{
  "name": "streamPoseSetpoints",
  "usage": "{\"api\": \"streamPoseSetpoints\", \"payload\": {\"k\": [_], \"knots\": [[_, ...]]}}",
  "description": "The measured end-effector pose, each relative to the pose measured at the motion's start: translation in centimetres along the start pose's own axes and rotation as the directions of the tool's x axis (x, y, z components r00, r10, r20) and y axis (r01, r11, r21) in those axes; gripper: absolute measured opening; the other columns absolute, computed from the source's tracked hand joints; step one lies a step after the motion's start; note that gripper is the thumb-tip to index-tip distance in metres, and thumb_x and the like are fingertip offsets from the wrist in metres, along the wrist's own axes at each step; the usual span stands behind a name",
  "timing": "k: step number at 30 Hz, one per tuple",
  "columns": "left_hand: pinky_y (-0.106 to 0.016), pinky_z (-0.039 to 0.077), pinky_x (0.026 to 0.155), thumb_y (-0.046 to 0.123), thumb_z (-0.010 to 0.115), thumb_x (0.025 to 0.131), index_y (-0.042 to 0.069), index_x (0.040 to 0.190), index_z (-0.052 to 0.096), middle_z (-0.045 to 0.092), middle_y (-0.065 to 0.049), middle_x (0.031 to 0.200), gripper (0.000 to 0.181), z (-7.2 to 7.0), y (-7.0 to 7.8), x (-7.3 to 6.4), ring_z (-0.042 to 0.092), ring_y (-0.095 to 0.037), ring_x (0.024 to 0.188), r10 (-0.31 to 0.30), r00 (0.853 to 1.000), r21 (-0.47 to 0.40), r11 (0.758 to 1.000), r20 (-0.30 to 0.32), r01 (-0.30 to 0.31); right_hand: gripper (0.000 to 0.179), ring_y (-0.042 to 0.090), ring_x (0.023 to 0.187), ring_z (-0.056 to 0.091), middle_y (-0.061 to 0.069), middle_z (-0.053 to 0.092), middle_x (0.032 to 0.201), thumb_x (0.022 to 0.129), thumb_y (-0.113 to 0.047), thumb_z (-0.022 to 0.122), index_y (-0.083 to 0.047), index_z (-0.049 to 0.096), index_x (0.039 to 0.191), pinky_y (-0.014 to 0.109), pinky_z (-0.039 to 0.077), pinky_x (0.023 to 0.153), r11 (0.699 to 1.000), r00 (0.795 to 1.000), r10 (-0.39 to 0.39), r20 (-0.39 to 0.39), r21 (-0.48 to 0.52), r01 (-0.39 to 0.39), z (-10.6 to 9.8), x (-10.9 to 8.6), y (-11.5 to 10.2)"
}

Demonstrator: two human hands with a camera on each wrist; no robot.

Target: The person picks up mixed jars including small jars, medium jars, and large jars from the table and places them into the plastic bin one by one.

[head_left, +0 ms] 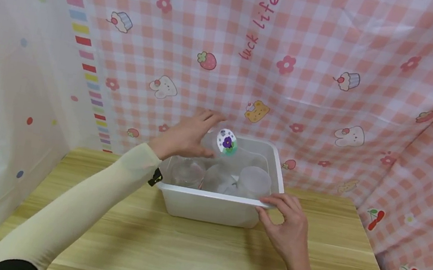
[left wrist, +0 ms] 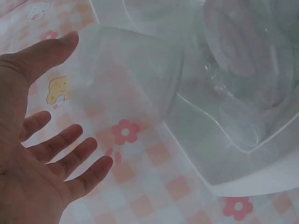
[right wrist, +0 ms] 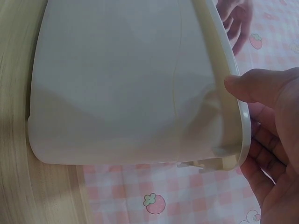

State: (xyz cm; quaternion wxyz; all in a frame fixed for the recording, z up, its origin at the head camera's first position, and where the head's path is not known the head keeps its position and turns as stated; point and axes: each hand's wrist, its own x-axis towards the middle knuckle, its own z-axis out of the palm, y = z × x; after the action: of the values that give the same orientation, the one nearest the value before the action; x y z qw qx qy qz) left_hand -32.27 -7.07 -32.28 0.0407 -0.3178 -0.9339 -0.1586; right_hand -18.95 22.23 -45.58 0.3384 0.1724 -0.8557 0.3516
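Note:
My left hand [head_left: 188,135] hovers over the back left of a white plastic tub [head_left: 209,208], thumb and fingers spread. Just off its fingertips is a see-through plastic cup [left wrist: 133,70], tilted on its side above the tub's rim, with a gap to the fingers in the left wrist view. A round label with a purple flower [head_left: 227,142] shows on that cup in the head view. At the tub's near right corner my right hand [head_left: 285,221] pinches the rim, its thumb [right wrist: 254,86] on the near side and the other fingers over the edge.
Inside the tub lie several clear containers, among them a round one [head_left: 188,173] at left and a frosted cup [head_left: 254,182] at right. The tub stands on a wooden table [head_left: 188,258], close to a pink checked cloth [head_left: 232,38] hanging behind it.

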Motion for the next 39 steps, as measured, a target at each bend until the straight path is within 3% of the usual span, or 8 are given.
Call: {"api": "streamPoseSetpoints", "payload": {"k": [5, 12, 17, 25, 33, 39], "knots": [[-0.050, 0.042, 0.116, 0.034, 0.085, 0.084, 0.016, 0.158, 0.034, 0.040, -0.010, 0.157, 0.092, -0.2, -0.7, -0.6, 0.044, -0.030, 0.142, -0.017, 1.000, -0.060, 0.998, -0.026, 0.016, 0.020, 0.015, 0.100, 0.059, -0.002, 0.073, 0.102, 0.080, -0.011, 0.088, -0.014, 0.079, 0.097, 0.018, 0.044, 0.087, 1.000, 1.000, 0.000, -0.001, -0.001, 0.000, 0.1, 0.1, -0.1], [-0.050, 0.037, 0.120, 0.037, 0.084, 0.085, 0.021, 0.156, 0.038, 0.043, -0.009, 0.156, 0.085, -0.3, -1.6, -1.7, 0.040, -0.029, 0.146, 0.021, 0.994, -0.097, 0.995, -0.103, -0.031, 0.020, 0.015, 0.099, 0.059, -0.002, 0.073, 0.100, 0.079, -0.011, 0.088, -0.015, 0.079, 0.096, 0.020, 0.045, 0.088, 1.000, 1.000, -0.011, -0.003, -0.013, 0.010, -0.2, 0.1, 0.2], [-0.053, 0.037, 0.120, 0.044, 0.080, 0.088, 0.023, 0.160, 0.031, 0.036, -0.009, 0.162, 0.089, -0.2, -1.8, -2.5, 0.036, -0.031, 0.149, -0.004, 0.994, -0.110, 0.994, -0.112, -0.008, 0.021, 0.017, 0.099, 0.060, 0.000, 0.073, 0.100, 0.078, -0.010, 0.089, -0.014, 0.079, 0.096, 0.017, 0.044, 0.089, 1.000, 1.000, -0.019, -0.015, -0.005, 0.019, -0.6, -0.1, 0.4], [-0.053, 0.040, 0.117, 0.057, 0.071, 0.090, 0.020, 0.160, 0.030, 0.038, -0.010, 0.159, 0.089, 0.7, -2.2, -4.3, 0.040, -0.030, 0.145, -0.093, 0.988, -0.132, 0.988, -0.124, 0.077, 0.022, 0.019, 0.100, 0.060, 0.002, 0.073, 0.101, 0.077, -0.007, 0.088, -0.012, 0.079, 0.097, 0.017, 0.043, 0.090, 0.999, 0.999, -0.045, -0.015, 0.001, 0.045, -1.2, 0.0, 0.5], [-0.056, 0.038, 0.117, 0.058, 0.073, 0.088, 0.020, 0.160, 0.030, 0.034, -0.010, 0.160, 0.092, 1.5, -2.7, -7.0, 0.036, -0.031, 0.147, -0.127, 0.968, -0.162, 0.982, -0.217, 0.093, 0.022, 0.019, 0.098, 0.062, 0.002, 0.074, 0.100, 0.080, 0.000, 0.084, -0.012, 0.079, 0.097, 0.012, 0.043, 0.089, 0.995, 0.995, -0.095, 0.036, 0.046, 0.093, -2.5, 0.7, 0.7], [-0.061, 0.037, 0.116, 0.057, 0.077, 0.085, 0.020, 0.160, 0.030, 0.029, -0.011, 0.164, 0.096, 1.8, -3.5, -9.3, 0.031, -0.033, 0.150, -0.201, 0.945, -0.202, 0.968, -0.260, 0.151, 0.024, 0.020, 0.103, 0.064, 0.003, 0.075, 0.106, 0.080, 0.003, 0.082, -0.010, 0.079, 0.100, 0.008, 0.041, 0.095, 0.994, 0.994, -0.099, 0.047, 0.052, 0.097, -3.8, 1.2, 1.1]]}}
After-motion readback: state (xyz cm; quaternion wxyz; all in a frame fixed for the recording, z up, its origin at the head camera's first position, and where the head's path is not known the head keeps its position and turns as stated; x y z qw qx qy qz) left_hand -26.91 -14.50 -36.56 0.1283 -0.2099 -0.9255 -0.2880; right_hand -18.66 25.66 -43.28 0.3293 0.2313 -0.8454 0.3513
